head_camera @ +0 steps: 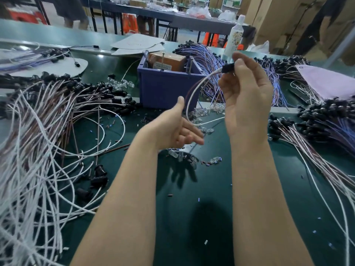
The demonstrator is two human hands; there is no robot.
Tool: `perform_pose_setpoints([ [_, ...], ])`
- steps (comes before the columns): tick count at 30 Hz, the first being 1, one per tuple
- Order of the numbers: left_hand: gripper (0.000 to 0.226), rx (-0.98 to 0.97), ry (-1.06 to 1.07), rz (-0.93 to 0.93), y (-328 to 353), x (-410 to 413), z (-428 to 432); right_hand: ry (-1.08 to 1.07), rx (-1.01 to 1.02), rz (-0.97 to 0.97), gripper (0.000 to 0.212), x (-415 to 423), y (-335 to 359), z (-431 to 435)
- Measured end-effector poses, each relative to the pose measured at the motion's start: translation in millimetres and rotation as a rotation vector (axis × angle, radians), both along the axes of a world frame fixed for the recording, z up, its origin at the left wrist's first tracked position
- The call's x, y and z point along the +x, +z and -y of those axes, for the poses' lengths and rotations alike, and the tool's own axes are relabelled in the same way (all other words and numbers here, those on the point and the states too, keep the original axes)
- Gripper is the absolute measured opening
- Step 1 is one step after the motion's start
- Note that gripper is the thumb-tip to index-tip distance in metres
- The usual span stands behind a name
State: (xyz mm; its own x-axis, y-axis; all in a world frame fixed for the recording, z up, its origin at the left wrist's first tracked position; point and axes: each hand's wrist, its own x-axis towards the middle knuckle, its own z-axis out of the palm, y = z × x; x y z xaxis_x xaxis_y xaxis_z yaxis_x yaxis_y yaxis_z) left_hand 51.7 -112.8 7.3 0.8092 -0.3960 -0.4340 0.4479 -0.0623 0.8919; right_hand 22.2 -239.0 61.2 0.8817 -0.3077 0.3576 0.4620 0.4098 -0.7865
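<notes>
Currently | right grip raised above the bench, thumb and fingers pinching a black socket | its white and brown leads loop down toward the left grip | left grip released, palm up, fingers loose and blurred, seemingly holding nothing | blue bin just behind | wire bundles at left.

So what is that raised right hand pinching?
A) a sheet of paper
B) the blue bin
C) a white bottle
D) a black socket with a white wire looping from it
D: the right hand pinches the black socket in its fingers, and the white wire curves down from it.
</notes>
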Motion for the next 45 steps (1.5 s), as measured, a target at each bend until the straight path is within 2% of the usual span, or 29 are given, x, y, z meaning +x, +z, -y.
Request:
perform_pose_setpoints([
  [2,0.083,-0.340,0.055,-0.041,0.1,-0.6,10.1,0.227,0.120,-0.025,0.025,-2.9,-0.2,3.8],
  [5,0.040,-0.784,0.299,0.013,7.7,-0.3,8.9,0.489,0.202,-0.083,0.019,-2.9,-5.0,17.4],
  [7,0.030,-0.912,0.451,0.078,12.8,0.4,0.3,0.470,0.296,-0.145,0.021,4.4,-12.1,28.6],
  [9,0.034,-0.982,0.604,0.153,18.3,2.4,-8.2,0.243,0.382,-0.294,0.024,16.5,-23.8,39.8],
  [10,0.035,-0.994,0.673,0.198,20.9,3.7,-10.8,0.060,0.360,-0.391,0.024,22.2,-31.4,44.3],
  [13,0.034,-0.894,0.832,0.307,23.5,7.4,-10.8,-0.404,0.061,-0.625,0.024,32.8,-54.6,49.3],
  [16,0.032,-0.681,0.869,0.384,17.8,7.5,-5.1,-0.585,-0.227,-0.674,0.013,39.0,-70.1,48.4],
  [18,0.034,-0.583,0.861,0.398,14.5,6.6,-0.8,-0.723,-0.548,-0.710,0.024,36.6,-72.3,43.3],
  [19,0.034,-0.563,0.857,0.398,13.8,6.3,0.7,-0.782,-0.695,-0.644,0.028,33.1,-69.2,37.3],
  [20,0.034,-0.559,0.853,0.396,13.9,6.4,1.9,-0.773,-0.801,-0.506,0.028,28.9,-65.6,29.3],
  [21,0.034,-0.567,0.848,0.391,14.0,6.4,2.9,-0.676,-0.867,-0.338,0.027,25.5,-62.7,21.0],
  [23,0.034,-0.601,0.843,0.378,14.5,6.1,3.6,-0.376,-1.018,-0.127,0.021,20.9,-57.2,5.7],
  [26,0.034,-0.649,0.855,0.357,14.1,5.5,0.7,-0.020,-1.230,-0.180,0.018,19.3,-54.4,-3.0],
  [28,0.033,-0.695,0.866,0.335,13.9,5.4,-2.0,0.102,-1.189,-0.252,0.029,17.8,-56.0,-1.9],
  [30,0.032,-0.761,0.882,0.296,14.3,5.2,-4.3,0.148,-1.143,-0.233,0.044,17.5,-58.0,0.4],
  [32,0.033,-0.821,0.898,0.241,14.8,5.0,-6.4,0.185,-1.150,-0.185,0.050,18.3,-58.7,2.5],
  [35,0.036,-0.847,0.940,0.181,15.3,5.4,-11.8,0.167,-1.104,-0.131,0.027,20.5,-60.3,5.4],
  [38,0.038,-0.706,1.049,0.171,16.0,9.0,-21.6,0.072,-1.038,-0.123,0.007,24.3,-62.4,8.2],
  [40,0.038,-0.647,1.127,0.171,14.5,11.9,-29.3,0.022,-0.998,-0.123,0.019,25.8,-65.2,7.1],
  [43,0.050,-0.770,1.247,0.156,11.9,12.0,-40.5,-0.042,-0.827,-0.187,0.050,25.7,-66.8,3.3],
  [45,0.058,-0.842,1.290,0.169,9.6,10.9,-44.8,-0.130,-0.720,-0.238,0.062,26.6,-67.8,0.5],
])
